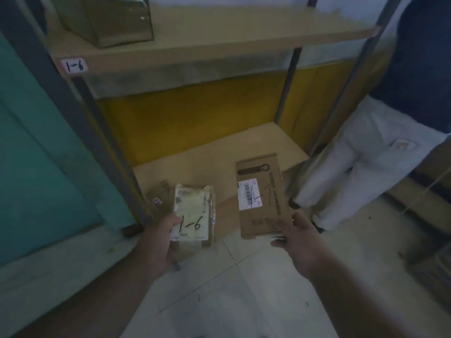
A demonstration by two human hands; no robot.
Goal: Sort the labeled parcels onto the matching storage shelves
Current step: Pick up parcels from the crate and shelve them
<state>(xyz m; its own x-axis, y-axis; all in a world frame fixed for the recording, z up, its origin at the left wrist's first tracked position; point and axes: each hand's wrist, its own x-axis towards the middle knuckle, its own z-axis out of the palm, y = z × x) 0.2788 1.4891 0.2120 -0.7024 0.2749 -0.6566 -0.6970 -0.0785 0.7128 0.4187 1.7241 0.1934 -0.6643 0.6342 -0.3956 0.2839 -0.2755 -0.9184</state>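
My left hand (159,240) grips a small taped parcel (194,212) whose white label reads "1-6". My right hand (296,240) holds the near end of a flat brown cardboard parcel (262,193) with a barcode sticker and a handwritten "1-1". Both parcels hover over the front of the bottom shelf board (207,157). The shelf above (219,50) carries a white tag marked "1-6" (74,65) at its left front edge. A small brown parcel (159,193) lies on the bottom shelf just behind the one in my left hand.
A cardboard box (109,18) sits on the upper shelf at the left. Grey metal uprights (80,103) frame the rack. A teal panel (36,142) stands to the left. Another person in white trousers (361,162) stands close on the right. Pale tiled floor (231,289) lies below.
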